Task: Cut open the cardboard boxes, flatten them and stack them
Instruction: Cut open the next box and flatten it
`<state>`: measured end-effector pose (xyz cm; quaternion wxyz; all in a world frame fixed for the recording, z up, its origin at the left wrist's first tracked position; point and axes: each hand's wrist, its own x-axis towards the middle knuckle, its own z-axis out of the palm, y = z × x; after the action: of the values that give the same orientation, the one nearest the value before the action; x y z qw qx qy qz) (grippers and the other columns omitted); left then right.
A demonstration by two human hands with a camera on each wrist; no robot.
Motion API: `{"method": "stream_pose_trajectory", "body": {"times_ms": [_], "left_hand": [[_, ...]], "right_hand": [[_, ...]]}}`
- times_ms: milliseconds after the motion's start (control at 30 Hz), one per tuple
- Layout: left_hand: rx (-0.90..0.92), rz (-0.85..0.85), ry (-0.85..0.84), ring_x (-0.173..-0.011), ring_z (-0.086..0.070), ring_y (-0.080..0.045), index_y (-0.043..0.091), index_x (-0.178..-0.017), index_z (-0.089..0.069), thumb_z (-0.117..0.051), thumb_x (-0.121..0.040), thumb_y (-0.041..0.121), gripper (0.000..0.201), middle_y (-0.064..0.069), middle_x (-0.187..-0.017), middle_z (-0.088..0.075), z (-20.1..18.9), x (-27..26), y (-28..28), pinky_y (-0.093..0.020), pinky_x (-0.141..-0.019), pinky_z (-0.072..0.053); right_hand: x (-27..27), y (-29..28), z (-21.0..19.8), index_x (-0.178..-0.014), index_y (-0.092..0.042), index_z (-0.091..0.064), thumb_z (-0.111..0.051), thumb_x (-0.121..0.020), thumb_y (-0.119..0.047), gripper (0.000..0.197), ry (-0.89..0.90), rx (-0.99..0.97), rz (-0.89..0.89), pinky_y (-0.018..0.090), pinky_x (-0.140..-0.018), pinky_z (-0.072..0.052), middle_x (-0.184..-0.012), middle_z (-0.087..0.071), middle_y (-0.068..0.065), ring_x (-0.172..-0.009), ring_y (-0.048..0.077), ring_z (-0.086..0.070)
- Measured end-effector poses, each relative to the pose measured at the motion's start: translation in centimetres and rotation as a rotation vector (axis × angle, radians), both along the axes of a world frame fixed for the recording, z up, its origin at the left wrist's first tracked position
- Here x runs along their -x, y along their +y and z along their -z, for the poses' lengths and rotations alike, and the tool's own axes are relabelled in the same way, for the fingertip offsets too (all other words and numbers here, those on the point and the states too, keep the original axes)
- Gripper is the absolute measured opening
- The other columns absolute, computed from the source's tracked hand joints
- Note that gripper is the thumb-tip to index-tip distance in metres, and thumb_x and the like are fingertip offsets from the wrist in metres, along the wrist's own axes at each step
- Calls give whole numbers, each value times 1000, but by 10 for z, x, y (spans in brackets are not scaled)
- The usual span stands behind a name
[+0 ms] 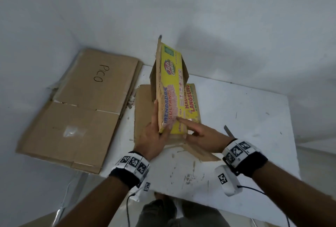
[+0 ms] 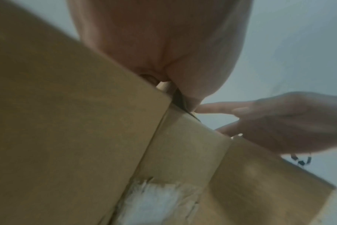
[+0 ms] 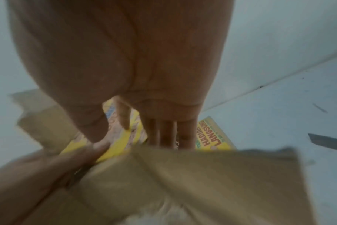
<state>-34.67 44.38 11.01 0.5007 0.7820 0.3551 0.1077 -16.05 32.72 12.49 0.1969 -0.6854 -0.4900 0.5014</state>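
Observation:
A yellow printed cardboard box [image 1: 174, 88], cut open and half collapsed, stands on edge on the white table [image 1: 245, 117]. One panel is raised and another lies flat beneath it. My left hand [image 1: 154, 135] grips the near edge of the raised panel, thumb on the yellow face and fingers behind on the brown side [image 2: 67, 121]. With straight fingers, my right hand [image 1: 198, 132] presses on the yellow print [image 3: 212, 137] low on the box. A loose brown flap [image 3: 202, 175] hangs toward me under the right hand.
A stack of flattened brown cardboard [image 1: 78, 106], marked "PICO", lies to the left, half off the table. A knife blade [image 1: 228, 130] rests on the table just behind my right wrist, also in the right wrist view as a knife blade [image 3: 327, 143]. White walls stand close behind.

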Motion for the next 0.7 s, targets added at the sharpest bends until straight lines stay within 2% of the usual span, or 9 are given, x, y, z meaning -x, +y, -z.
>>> {"method": "stream_pose_trajectory", "body": {"times_ms": [100, 200, 267, 333, 367, 467, 533, 633, 700], "left_hand": [[-100, 10, 77, -108, -70, -17, 44, -160, 14, -45, -103, 56, 83, 0, -138, -65, 0, 16, 7, -27, -83, -53], [-117, -21, 137, -103, -72, -23, 46, -160, 13, -43, -103, 59, 81, -5, -134, -68, 0, 16, 5, -28, -78, -50], [-123, -54, 163, -99, -72, -24, 45, -160, 13, -44, -103, 57, 81, -4, -134, -68, -3, 12, 4, -21, -69, -47], [-127, -70, 183, -96, -71, -25, 42, -161, 11, -46, -104, 52, 81, -3, -135, -67, -5, 8, 5, -10, -57, -38], [-127, -75, 196, -95, -71, -26, 42, -161, 11, -47, -105, 51, 82, -3, -136, -67, -6, 6, 5, -11, -55, -37], [-155, -82, 239, -87, -72, -27, 44, -159, 15, -47, -105, 51, 83, -5, -129, -70, -5, 0, 5, -26, -62, -40], [-163, -97, 254, -77, -69, -24, 41, -160, 14, -49, -106, 47, 83, -8, -120, -73, -6, -8, 6, -20, -54, -36], [-171, -127, 267, -82, -69, -26, 37, -163, 7, -46, -104, 52, 81, -10, -120, -72, -6, -26, 15, -20, -53, -36], [-164, -159, 259, -82, -71, -27, 41, -162, 4, -44, -101, 63, 81, -10, -117, -73, -1, -38, 29, -26, -52, -40]], "right_hand": [[-26, 19, -13, -146, -24, -49, -62, -98, -36, 50, -102, 7, 51, 39, -100, -53, -127, -66, -3, -102, 4, -64], [-59, 62, -17, -133, -23, -56, -62, -98, -32, 36, -358, -147, 276, 33, -78, -57, -111, -71, 2, -81, 12, -69], [-74, 94, -13, -137, -30, -53, -56, -100, -30, 37, -498, -144, 202, 33, -77, -53, -114, -70, 6, -89, 23, -69], [-88, 120, -3, -145, -37, -45, -52, -100, -31, 46, -636, -23, 55, 41, -86, -55, -125, -65, 8, -105, 31, -66], [-96, 132, 0, -147, -36, -42, -52, -99, -30, 50, -688, 20, 22, 43, -88, -55, -129, -64, 9, -108, 33, -65], [-126, 158, 1, -142, -26, -46, -48, -95, -24, 47, -705, 39, 53, 36, -72, -55, -109, -69, 14, -86, 32, -67], [-146, 167, -2, -143, -25, -44, -46, -94, -23, 49, -733, 65, 75, 33, -67, -53, -97, -67, 16, -78, 33, -67], [-157, 159, -4, -156, -27, -22, -53, -97, -32, 66, -712, 121, 110, 36, -65, -58, -110, -68, 17, -75, 33, -72], [-149, 143, -11, -157, -32, -17, -53, -98, -47, 70, -509, 94, 173, 37, -65, -61, -113, -68, 7, -71, 26, -74]]}}
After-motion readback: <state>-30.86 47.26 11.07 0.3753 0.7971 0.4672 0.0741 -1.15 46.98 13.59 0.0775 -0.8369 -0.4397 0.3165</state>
